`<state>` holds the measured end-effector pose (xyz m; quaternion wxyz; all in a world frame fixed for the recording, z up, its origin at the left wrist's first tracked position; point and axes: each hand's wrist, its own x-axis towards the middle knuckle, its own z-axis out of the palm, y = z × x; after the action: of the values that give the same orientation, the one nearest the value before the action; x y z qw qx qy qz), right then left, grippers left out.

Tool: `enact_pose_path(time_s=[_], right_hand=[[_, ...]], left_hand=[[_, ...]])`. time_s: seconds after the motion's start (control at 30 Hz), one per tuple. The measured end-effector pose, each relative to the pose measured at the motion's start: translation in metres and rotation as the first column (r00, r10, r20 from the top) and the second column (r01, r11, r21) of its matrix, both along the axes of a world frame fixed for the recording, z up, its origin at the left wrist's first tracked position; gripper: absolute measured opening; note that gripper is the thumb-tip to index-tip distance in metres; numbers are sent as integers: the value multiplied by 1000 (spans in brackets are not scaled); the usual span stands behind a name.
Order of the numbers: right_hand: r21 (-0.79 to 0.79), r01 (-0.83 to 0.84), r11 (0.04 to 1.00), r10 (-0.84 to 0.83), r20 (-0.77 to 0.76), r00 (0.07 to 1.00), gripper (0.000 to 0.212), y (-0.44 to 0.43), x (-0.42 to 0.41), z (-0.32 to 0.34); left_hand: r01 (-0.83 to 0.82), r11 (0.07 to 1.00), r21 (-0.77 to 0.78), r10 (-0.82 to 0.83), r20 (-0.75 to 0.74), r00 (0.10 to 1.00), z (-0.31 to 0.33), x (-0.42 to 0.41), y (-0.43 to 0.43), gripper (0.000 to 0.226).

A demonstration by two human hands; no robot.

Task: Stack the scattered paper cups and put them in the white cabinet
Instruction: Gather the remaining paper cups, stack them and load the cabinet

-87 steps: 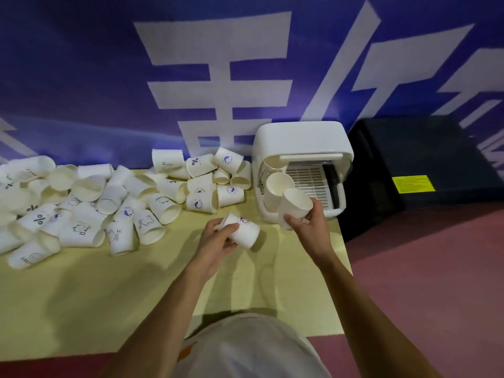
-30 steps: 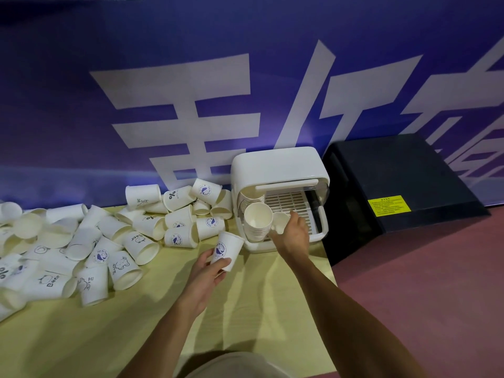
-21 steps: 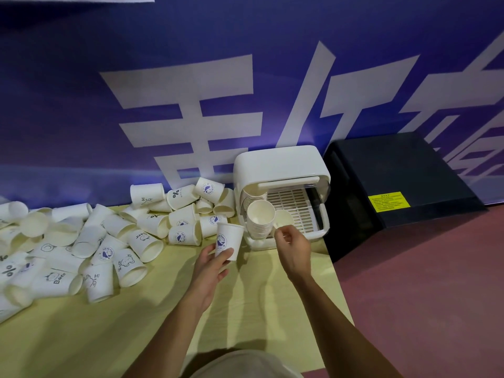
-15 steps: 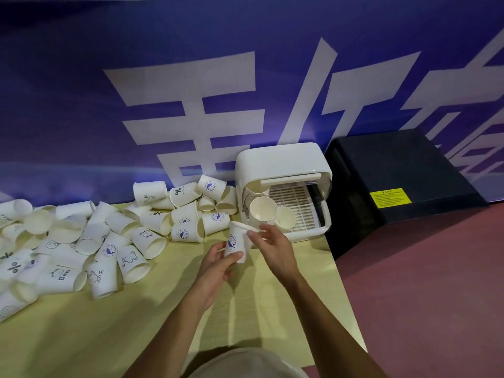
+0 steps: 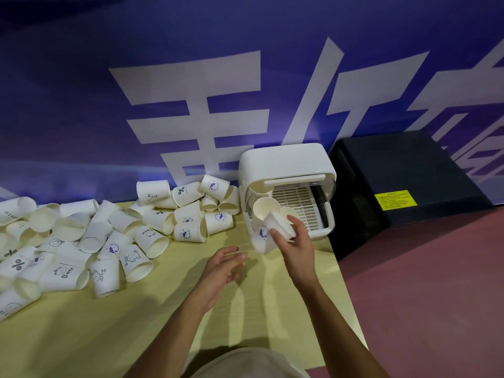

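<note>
Paper cup [image 5: 265, 235], head view: gripped round its wall by right hand [image 5: 298, 242], just before the white cabinet [image 5: 286, 165] at the table's [image 5: 272, 309] back right corner. Left hand [image 5: 223, 264] relaxed, holding nothing. Judged light, thin-walled, crushable; hold gently near the stiffer rim.

Dim, cool indoor light through a wide, distorting lens.

I see the yellow table [image 5: 81, 336] only moderately lit, with soft, doubled shadows lying on it just right of the left hand [image 5: 222, 266]. The purple banner [image 5: 68, 105] darkens toward its upper left corner and shows a pale sheen low down behind the scattered cups [image 5: 109, 241], which look fairly sharp. The black box [image 5: 409, 173] is almost featureless in shade. The paper cup [image 5: 263, 234] in the right hand [image 5: 298, 246] is smeared by motion blur. Straight lines bow and lean near the frame edges.
</note>
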<state>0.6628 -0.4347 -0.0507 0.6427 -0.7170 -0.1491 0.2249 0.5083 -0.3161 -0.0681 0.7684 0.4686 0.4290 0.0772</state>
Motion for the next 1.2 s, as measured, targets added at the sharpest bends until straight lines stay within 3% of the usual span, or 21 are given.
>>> enact_pose_path(time_s=[0.1,0.27,0.47,0.87,1.03,1.2], right_hand=[[71,160,985,-159,-22,987,50,-11,19,7],[-24,353,935,-351,64,934,62,-8,46,14],[-210,184,960,-127,260,957,68,11,61,3],[-506,32,862,89,213,973,82,26,68,-26],[-518,-13,855,122,177,977,85,23,62,-26],[-388,101,916,61,384,922,62,21,39,-4]], left_hand=[[-4,1000,1,4,-31,999,-4,-1,2,39],[-13,1000,-5,13,-56,998,-10,-2,7,41],[-10,1000,-5,10,-76,997,-13,0,11,42],[-45,999,-20,42,-107,993,-16,0,18,43],[-62,998,-25,59,-92,994,-11,2,19,41],[-55,998,-6,55,-72,996,-3,0,21,42]])
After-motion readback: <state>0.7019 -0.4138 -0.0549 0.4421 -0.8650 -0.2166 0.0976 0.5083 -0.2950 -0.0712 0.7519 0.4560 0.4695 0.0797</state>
